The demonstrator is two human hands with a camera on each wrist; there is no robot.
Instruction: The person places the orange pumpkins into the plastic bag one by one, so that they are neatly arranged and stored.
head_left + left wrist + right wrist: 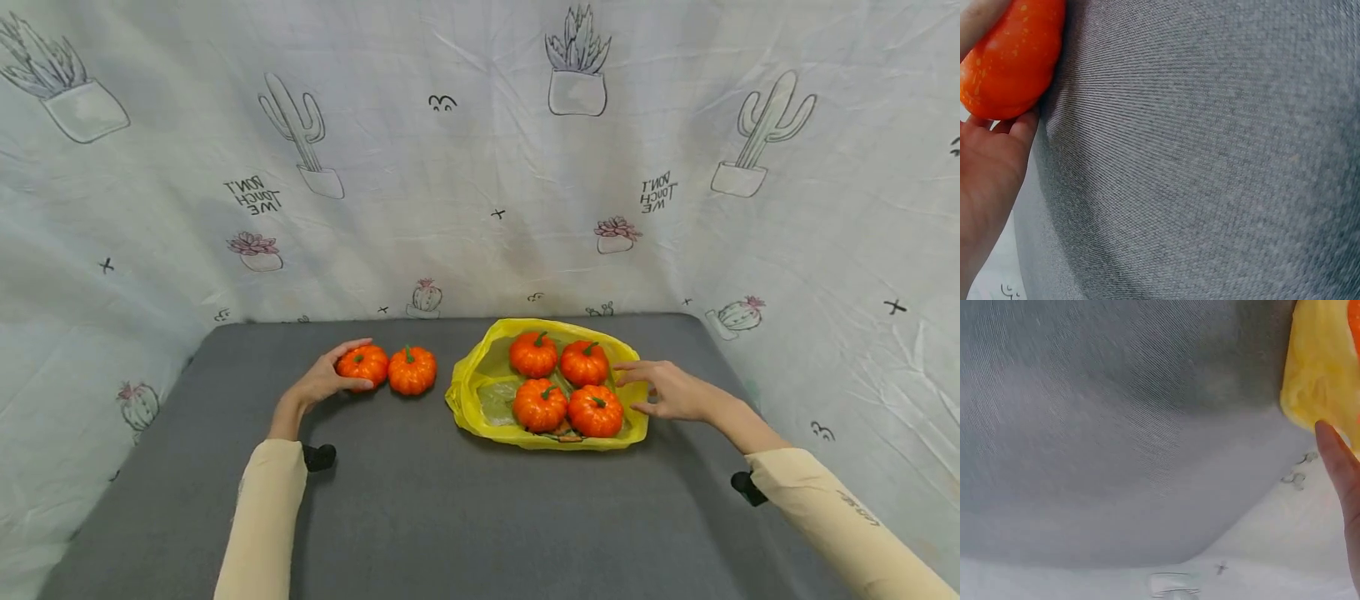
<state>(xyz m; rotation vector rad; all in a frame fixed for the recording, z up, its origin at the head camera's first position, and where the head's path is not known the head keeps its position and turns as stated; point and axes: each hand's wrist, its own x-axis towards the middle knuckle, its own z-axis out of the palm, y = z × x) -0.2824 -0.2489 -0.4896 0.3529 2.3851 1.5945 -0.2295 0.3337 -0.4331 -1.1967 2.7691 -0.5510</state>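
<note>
My left hand (321, 382) grips a small orange pumpkin (363, 367) at the left, with thumb and fingers on opposite sides of it. In the left wrist view the same pumpkin (1015, 59) lies between the fingers, close over the grey cloth. A second pumpkin (412, 371) sits right beside it. A yellow plastic bag (474, 392), its mouth spread wide, holds several more pumpkins (540, 406). At the bag's right rim is my right hand (671, 392), thumb and fingers apart. In the right wrist view a straight finger (1337, 459) overlaps the yellow edge.
Grey cloth (465, 517) covers the table under everything. Behind and to both sides hangs a white curtain (390, 167) printed with cacti and potted plants. A black wrist strap piece (321, 457) sticks out from the left sleeve.
</note>
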